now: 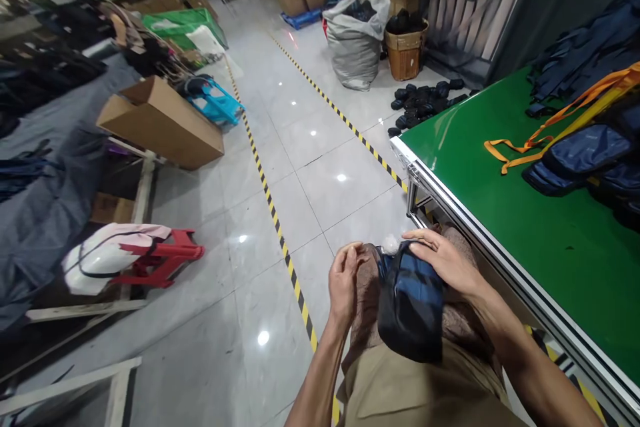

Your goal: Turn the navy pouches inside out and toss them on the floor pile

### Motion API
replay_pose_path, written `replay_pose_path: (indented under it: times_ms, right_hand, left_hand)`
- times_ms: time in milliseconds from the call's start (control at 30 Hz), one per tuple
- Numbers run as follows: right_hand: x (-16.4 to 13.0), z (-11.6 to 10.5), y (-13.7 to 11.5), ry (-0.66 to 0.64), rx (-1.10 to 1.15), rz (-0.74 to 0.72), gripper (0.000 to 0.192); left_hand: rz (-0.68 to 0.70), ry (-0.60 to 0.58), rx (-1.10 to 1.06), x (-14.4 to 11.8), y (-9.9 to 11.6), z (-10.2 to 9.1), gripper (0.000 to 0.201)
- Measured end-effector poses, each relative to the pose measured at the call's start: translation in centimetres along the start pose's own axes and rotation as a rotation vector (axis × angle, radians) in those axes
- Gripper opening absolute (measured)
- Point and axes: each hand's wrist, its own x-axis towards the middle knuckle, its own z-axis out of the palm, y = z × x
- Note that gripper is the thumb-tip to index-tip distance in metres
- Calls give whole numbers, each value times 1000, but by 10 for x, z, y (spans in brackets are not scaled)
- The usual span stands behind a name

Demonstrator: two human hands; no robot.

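A small black and dark blue zip pouch [413, 303] rests on my lap, its rounded end toward me. My right hand [445, 260] grips the far right edge of the pouch, thumb on top and fingers stretched along its rim. Left of the pouch, my left hand [344, 283] is raised with thumb and fingertips pressed together; whatever is between them is too small to make out. At the far end of the pouch, between my hands, shows a crumpled whitish, see-through wad [390, 244].
On my right stands a green-topped table [480, 173] with blue bags [580, 153] and orange straps. Black pouches [425, 103] lie piled on the floor by a full grey sack [356, 47]. Left are a red stool [165, 260] and a cardboard box [165, 123].
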Motion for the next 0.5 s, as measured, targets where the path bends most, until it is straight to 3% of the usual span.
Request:
replay_pose_path:
  times_ms: [67, 133, 200, 267, 333, 433, 500]
  right_hand:
    - [-10, -1, -6, -31, -122, -38, 25]
    - [-22, -1, -3, -58, -243, -65, 20]
    - [-37, -1, 6, -73, -337, -99, 22]
    - [-51, -4, 17, -73, -416, -141, 25]
    - [-62, -8, 29, -92, -468, -163, 29]
    - [-75, -15, 44, -148, -472, -97, 38]
    - [-77, -18, 53, -192, -430, 18, 51]
  left_hand:
    - [155, -90, 160, -14, 14, -3, 41]
    - [194, -287, 333, -31, 14, 1, 44]
    - [211, -455, 473, -47, -1, 9, 47]
    - [250, -495, 534, -59, -24, 16, 36]
    - [265, -501, 527, -66, -44, 21, 38]
    - [158, -522, 490, -72, -54, 20, 41]
    - [-36, -554, 419, -71, -47, 16, 41]
